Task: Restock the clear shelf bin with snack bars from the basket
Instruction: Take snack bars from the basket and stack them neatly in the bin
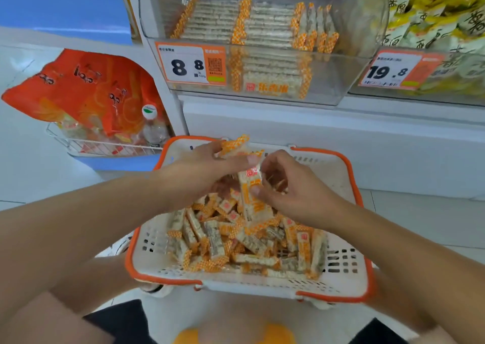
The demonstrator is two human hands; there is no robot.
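A white shop shelf (pixel 315 123) carries the clear plastic shelf bin (pixel 349 81), already lined with neat rows of snack bars. Below it sits the white perforated basket with orange rim (pixel 351 175), heaped with loose orange-and-white wrapped snack bars (pixel 252 241). The left hand (pixel 199 170) clenches its grip on a small bundle of bars; the right hand (pixel 294 194) pinches one bar against that bundle. The slick wrappers could slide, so bars may spill into the basket or disturb the tidy rows.
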